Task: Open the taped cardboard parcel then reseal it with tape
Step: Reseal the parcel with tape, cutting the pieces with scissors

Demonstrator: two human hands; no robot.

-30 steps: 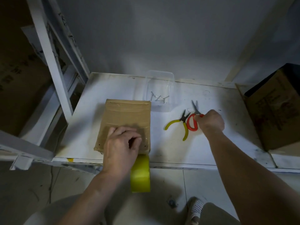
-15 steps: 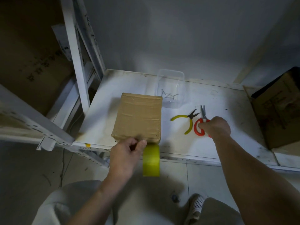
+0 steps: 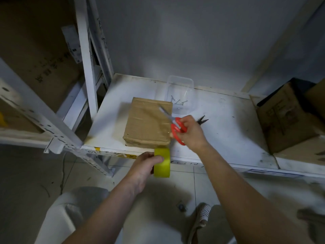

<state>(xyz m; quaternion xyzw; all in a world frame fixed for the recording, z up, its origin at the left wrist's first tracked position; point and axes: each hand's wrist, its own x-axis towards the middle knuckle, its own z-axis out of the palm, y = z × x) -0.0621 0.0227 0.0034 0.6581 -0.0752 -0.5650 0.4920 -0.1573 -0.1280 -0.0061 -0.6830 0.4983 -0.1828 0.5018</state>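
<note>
A flat cardboard parcel (image 3: 147,124), wrapped in clear tape, lies on the white shelf (image 3: 228,131) near its front edge. My left hand (image 3: 146,164) grips a yellow tape roll (image 3: 162,162) just below the shelf's front edge, in front of the parcel's near right corner. My right hand (image 3: 190,132) holds red-handled scissors (image 3: 173,122) beside the parcel's right edge. Their blades point up and left over the parcel's top, blurred by motion.
A clear plastic tub (image 3: 180,85) with several nails stands behind the parcel. Plier jaws (image 3: 202,120) show right of my right hand. An open cardboard box (image 3: 284,118) fills the shelf's right end. A white upright post (image 3: 86,64) rises at the left.
My right hand has lifted the scissors off the shelf and swung them left over the parcel. My left hand has left the parcel's edge and now grips the tape roll.
</note>
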